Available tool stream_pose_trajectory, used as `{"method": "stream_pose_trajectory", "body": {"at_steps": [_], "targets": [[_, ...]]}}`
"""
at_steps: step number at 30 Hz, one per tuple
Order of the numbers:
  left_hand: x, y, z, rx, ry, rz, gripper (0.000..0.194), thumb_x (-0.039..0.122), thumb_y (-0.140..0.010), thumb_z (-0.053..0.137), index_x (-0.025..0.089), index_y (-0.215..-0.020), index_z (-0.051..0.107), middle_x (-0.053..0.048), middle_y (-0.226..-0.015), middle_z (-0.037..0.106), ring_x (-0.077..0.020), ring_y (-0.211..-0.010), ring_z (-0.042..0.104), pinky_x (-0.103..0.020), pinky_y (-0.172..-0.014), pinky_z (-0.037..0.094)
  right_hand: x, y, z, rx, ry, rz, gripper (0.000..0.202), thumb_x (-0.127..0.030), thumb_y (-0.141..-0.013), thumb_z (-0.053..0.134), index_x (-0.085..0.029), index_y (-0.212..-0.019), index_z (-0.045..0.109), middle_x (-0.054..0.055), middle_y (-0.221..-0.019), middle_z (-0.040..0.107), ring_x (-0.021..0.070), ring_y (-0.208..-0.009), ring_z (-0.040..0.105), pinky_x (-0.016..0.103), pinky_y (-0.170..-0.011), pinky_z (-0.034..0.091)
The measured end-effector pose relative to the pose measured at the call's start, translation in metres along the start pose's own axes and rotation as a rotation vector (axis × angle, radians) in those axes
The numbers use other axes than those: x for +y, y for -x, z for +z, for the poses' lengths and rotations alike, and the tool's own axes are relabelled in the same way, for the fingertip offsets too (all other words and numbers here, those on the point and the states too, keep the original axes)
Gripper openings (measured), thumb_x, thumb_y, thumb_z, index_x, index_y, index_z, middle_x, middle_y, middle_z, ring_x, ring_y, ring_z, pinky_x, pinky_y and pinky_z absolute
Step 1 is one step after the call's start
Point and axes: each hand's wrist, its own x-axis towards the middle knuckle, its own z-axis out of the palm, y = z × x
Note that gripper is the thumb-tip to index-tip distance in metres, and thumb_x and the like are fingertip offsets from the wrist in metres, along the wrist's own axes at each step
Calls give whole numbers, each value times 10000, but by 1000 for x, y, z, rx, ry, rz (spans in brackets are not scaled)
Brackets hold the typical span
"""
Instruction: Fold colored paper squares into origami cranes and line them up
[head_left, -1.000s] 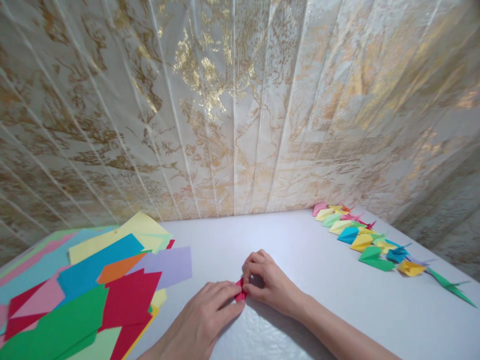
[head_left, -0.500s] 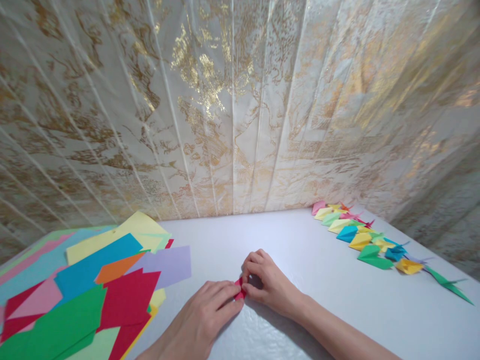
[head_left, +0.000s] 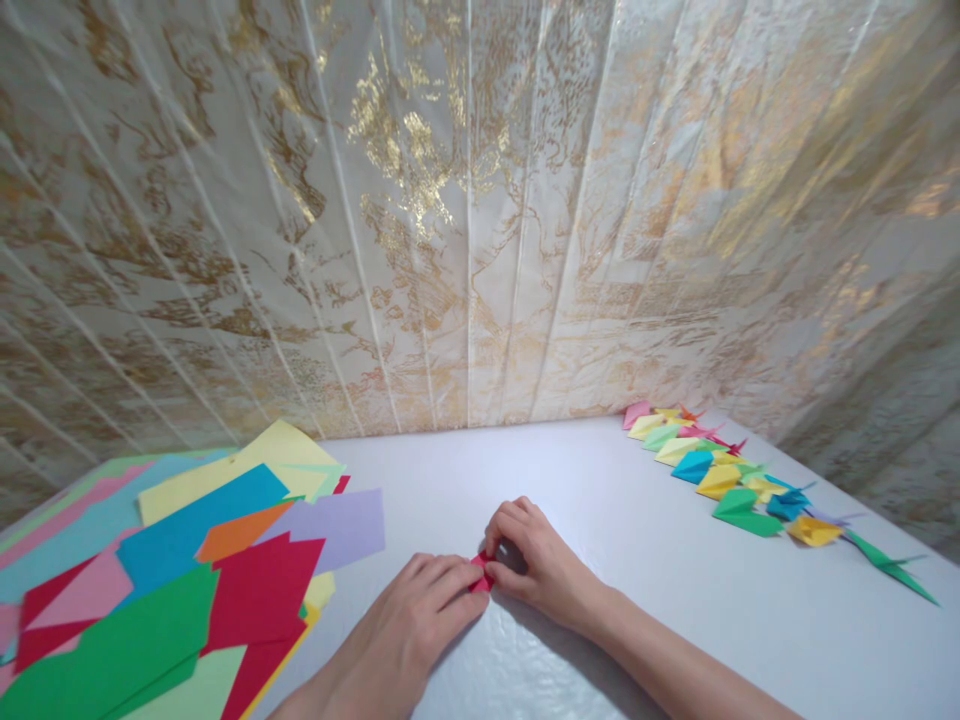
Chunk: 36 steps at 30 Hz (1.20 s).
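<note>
A small folded piece of red paper (head_left: 481,574) lies on the white table between my hands, mostly covered by fingers. My left hand (head_left: 431,605) rests low over its left side, fingertips and thumb pressed on the paper. From the right, my right hand (head_left: 536,560) pinches its edge between thumb and curled fingers. The exact shape of the folds is hidden.
Loose coloured paper sheets (head_left: 262,590) overlap in a pile at the left. Several folded paper cranes (head_left: 746,510) stand in rows along the right side. A white and gold patterned curtain (head_left: 465,220) hangs behind the table (head_left: 600,480).
Both hands stay almost in place on the red paper, with only slight finger movement. The whole view has shifted very little.
</note>
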Motion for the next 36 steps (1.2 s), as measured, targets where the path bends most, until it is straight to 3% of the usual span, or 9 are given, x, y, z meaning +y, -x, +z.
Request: {"method": "stream_pose_trajectory", "body": {"at_steps": [6,21,26,30,36], "targets": [[2,-2,-1,-8,-18,-2,397,-15,-918,425,203,-1200,600,-70,-1252,664,-208,-1094,598,-354,-941,486,-5,5,-1,-9,-5,29,296,-50,-712,704,-206,-920,561,5,-934,614,208,-917,486,344,-838,402],[2,-1,2,10,9,-15,434,-26,-901,391,213,-1201,594,-74,-1274,650,-216,-1103,585,-366,-939,489,-3,2,-6,-30,-112,111,356,-24,-708,750,-211,-954,573,1,-965,614,206,-954,495,325,-846,412],[1,1,1,-4,-18,-20,472,-35,-866,425,229,-1221,593,-85,-1444,556,-218,-1121,588,-369,-939,500,1,0,-11,-59,-112,96,252,-97,-762,786,-204,-884,593,-5,-923,606,202,-933,498,331,-851,408],[0,3,-1,-45,-10,2,546,-71,-813,431,217,-1256,568,-78,-1368,616,-221,-1167,557,-365,-966,480,6,0,-13,-82,-148,41,133,-127,-846,743,-205,-875,639,5,-966,592,191,-958,512,339,-900,403],[-2,8,5,-28,-17,-18,603,-57,-790,432,240,-1301,548,-94,-1337,598,-247,-1155,546,-392,-960,484,3,-5,-11,-88,-108,55,169,-40,-819,729,-180,-765,651,15,-936,582,191,-965,514,333,-894,411]]}}
